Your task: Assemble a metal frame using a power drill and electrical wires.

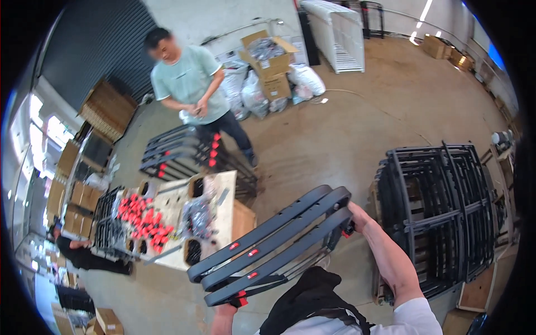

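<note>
A set of three dark grey curved bars point(277, 240), joined like parts of a frame, slants in front of my body. Each bar carries a small red mark, and red pieces sit near both ends. My right hand point(358, 218) is closed round the upper right end, its fingertips partly hidden behind the bars. Under the lower left end, beside a red piece, my left hand point(225, 310) supports the set; most of its fingers are hidden. Left of the bars stands a wooden worktable point(226, 190) bearing a heap of red parts point(139, 216) and a clear plastic bag point(196, 218).
Across the table a person point(190, 84) in a light green shirt stands by more curved bars point(170, 146). Stacked black metal frames point(435, 218) rise close on my right. Farther off are a carton point(273, 81), a white rack point(338, 36) and another person point(84, 248) in black.
</note>
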